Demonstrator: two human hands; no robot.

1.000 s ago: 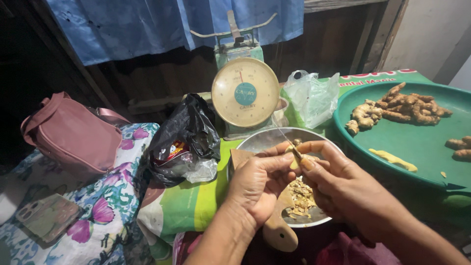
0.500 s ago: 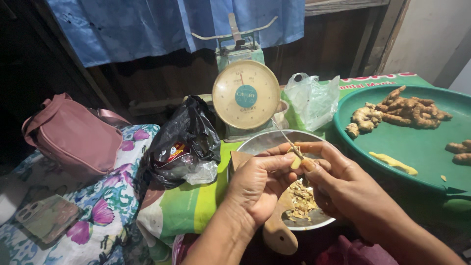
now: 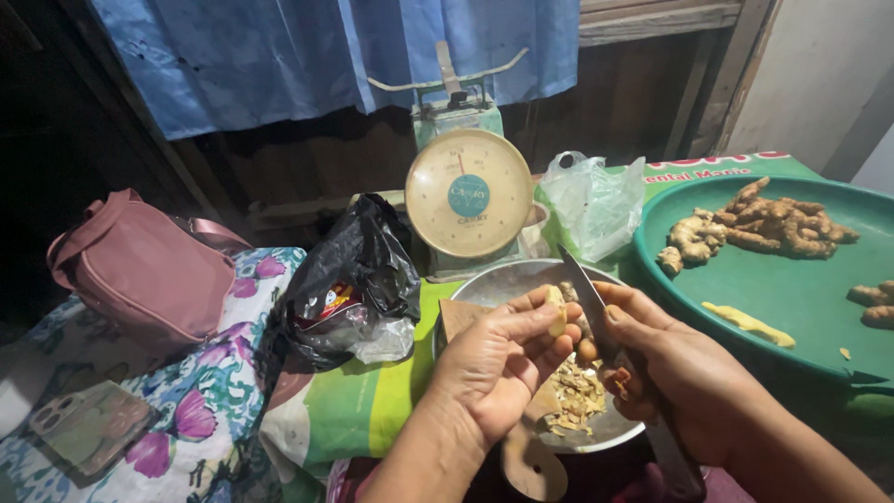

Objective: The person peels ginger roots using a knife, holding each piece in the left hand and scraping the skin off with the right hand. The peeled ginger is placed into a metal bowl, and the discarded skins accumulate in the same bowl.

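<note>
My left hand (image 3: 498, 359) pinches a small pale yellow root piece (image 3: 556, 310) over a round metal bowl (image 3: 503, 279). My right hand (image 3: 666, 368) grips a knife (image 3: 585, 293), blade pointing up and away, its edge against the root. Brown peel scraps (image 3: 577, 396) lie heaped in the bowl below both hands. A small wooden board (image 3: 531, 456) sticks out under my left wrist.
A big green round tray (image 3: 792, 289) at right carries a pile of roots (image 3: 764, 224) and a peeled yellow piece (image 3: 750, 323). Behind the bowl stand a dial scale (image 3: 468, 194) and clear plastic bag (image 3: 596, 205). At left: black bag (image 3: 354, 279), pink handbag (image 3: 140, 270), phone (image 3: 84, 424).
The knife blade has swung up to stand more upright against the root piece, and my hands have turned the piece slightly. Everything else has stayed in place.
</note>
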